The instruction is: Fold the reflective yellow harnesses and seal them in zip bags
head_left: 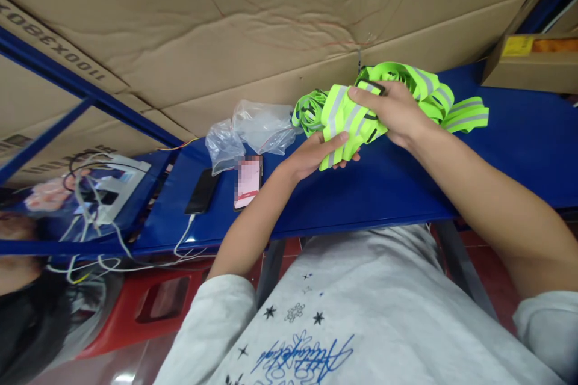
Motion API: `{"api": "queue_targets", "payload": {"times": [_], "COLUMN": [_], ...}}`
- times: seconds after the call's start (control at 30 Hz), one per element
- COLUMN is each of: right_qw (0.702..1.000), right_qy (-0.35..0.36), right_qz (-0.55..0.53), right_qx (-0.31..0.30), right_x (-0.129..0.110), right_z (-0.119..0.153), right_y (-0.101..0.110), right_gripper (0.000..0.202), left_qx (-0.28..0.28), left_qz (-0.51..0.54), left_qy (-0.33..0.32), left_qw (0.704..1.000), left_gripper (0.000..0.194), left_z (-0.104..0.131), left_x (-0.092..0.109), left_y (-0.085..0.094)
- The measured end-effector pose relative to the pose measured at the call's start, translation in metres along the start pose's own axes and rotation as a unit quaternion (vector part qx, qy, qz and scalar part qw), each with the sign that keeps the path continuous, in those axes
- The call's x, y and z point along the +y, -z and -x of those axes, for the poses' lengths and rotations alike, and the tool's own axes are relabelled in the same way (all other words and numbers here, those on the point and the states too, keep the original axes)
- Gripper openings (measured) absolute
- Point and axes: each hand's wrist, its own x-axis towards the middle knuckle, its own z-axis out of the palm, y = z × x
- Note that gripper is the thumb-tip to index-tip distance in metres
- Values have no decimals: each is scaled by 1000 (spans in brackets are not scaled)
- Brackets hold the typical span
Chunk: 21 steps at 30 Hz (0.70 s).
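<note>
Both my hands hold a folded bundle of neon yellow-green reflective strap (338,117) with silver-grey stripes and black buckle pieces, raised over the blue shelf. My left hand (316,153) grips its lower left end, thumb on top and fingertips showing underneath. My right hand (392,108) is closed on the upper right part, beside a black buckle (374,86). Behind the bundle lies a pile of the same reflective straps (424,84), partly hidden by my right hand. A rolled strap (310,111) sits just left of the bundle.
Clear plastic bags (264,126), a black phone (203,191) on a white cable and a phone with a lit screen (248,183) lie to the left. A cardboard box (533,66) stands at right. Cardboard (271,30) backs the blue shelf (510,150). Another person's dark sleeve (34,325) shows lower left.
</note>
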Motion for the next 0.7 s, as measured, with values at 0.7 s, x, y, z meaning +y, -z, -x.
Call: {"api": "queue_targets", "payload": {"times": [0.7], "right_qw": [946], "right_qy": [-260], "right_qz": [-160], "right_qx": [-113], "right_x": [11], "right_z": [2], "right_y": [0], "right_gripper": [18], "left_qx": [68], "left_qz": [-517], "left_qy": [-259], "left_qw": [813], "left_gripper": [62], "left_z": [8], "left_x": [13], "left_y": [0]}}
